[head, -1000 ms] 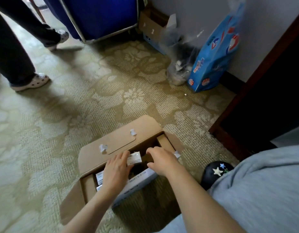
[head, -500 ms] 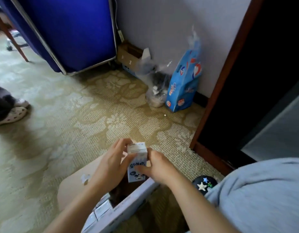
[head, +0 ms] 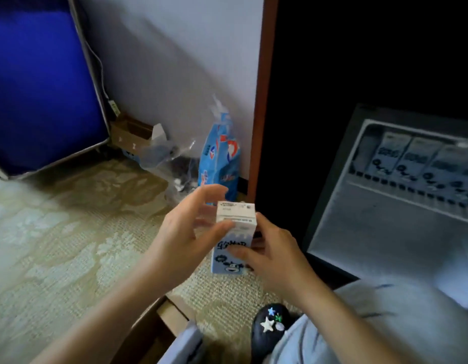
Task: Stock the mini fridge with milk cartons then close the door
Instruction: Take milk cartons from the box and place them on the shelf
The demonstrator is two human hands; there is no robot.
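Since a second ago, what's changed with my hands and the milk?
Both hands left the cardboard box, lifting one milk carton out, up and right toward the open mini fridge. The right hand grips it; the left hand keeps its thumb on the front. The blue bag stayed against the wall.

Both bare forearms reach in from below, hands meeting at mid-frame. Right hand (head: pixel 275 256) grips the milk carton (head: pixel 235 227), thumb across its front, fingers behind. Left hand (head: pixel 188 237) sets its thumb on the upper front, fingers curved and blurred near the top.
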